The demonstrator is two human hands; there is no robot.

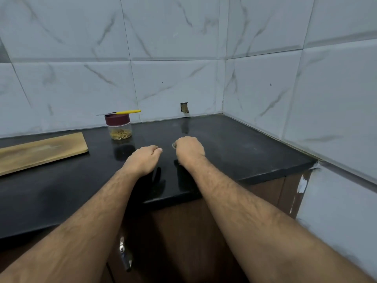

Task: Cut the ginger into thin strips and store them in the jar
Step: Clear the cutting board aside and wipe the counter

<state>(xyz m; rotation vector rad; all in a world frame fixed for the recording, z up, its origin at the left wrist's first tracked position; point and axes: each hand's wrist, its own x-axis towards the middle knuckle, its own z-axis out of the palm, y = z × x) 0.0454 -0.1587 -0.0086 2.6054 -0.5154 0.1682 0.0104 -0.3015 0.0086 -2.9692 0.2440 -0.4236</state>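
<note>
The jar (120,127) stands upright on the black countertop (244,144), near the tiled back wall. Its maroon lid (117,119) is fitted, and ginger strips (120,134) lie in the bottom. A yellow-handled knife (122,112) rests flat across the lid, long axis running left to right, blade tip pointing left. The wooden cutting board (40,152) lies bare to the left of the jar.

Both hands hover over the countertop, forward of the edge. The left hand (142,158) has its fingers curled under and no object is visible in it. The right hand (189,149) is also curled; whether it holds something small cannot be determined.

The jar lies ahead and left of both hands; the left hand is nearer. Judged from this layout, the task appears complete.
</note>
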